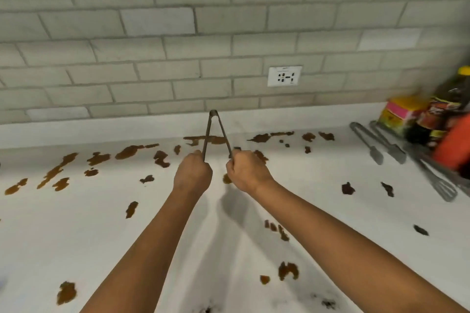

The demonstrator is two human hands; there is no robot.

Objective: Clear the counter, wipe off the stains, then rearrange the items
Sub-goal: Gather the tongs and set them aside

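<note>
The person holds a pair of tongs (215,132) up over the white counter (178,236), near the middle of the view. The left hand (192,176) is curled tight around one leg of the tongs, and the right hand (246,173) is curled tight around the other leg. The two legs meet at a joined tip that points away toward 12 o'clock, at the tiled wall (178,33). So the tongs run long from the hands up to the wall, and both hands are just as near to them. Brown stains (127,151) lie all over the counter, from 9 o'clock to 3 o'clock and down near the arms. At 3 o'clock other things are already grouped: more tongs (366,142), a slotted spatula (440,185), a yellow box (401,112) and a dark bottle (442,114). The held tongs probably need to go that way, so the right hand looks better placed to carry them. No wiping seems to have been done yet.
</note>
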